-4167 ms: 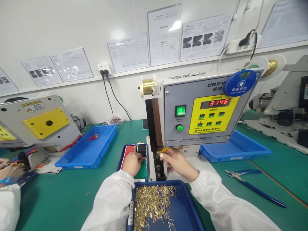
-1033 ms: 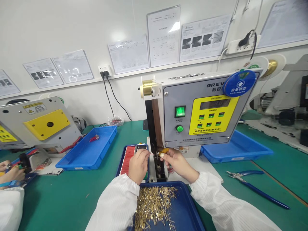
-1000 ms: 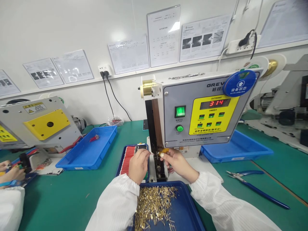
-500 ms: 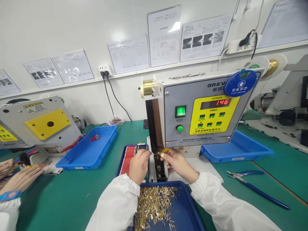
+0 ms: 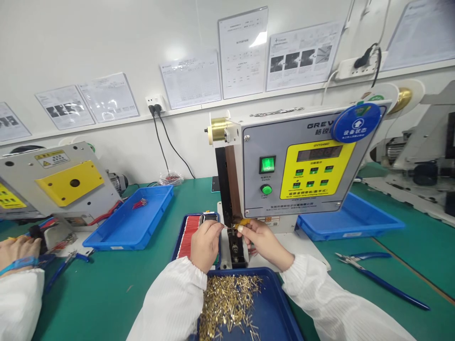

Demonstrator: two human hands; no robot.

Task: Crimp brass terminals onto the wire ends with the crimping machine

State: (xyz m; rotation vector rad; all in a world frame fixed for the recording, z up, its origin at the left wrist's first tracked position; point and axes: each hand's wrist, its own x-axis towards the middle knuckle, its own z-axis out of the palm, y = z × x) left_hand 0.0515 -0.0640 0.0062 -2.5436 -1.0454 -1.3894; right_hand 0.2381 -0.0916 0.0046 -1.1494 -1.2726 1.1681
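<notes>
Our left hand (image 5: 205, 246): pinched closed on a thin wire (image 5: 226, 227).
Our right hand (image 5: 262, 239): nearly closed at a yellow part (image 5: 243, 221), grip unclear.
Wire: between both hands, its tip at the crimping machine (image 5: 284, 189).

Ahead, a crimping machine (image 5: 298, 166) blocks the right hand (image 5: 265, 239).

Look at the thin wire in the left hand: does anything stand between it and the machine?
Nothing visible does. The wire runs from the left hand straight to the machine, just beside the right hand.
</notes>
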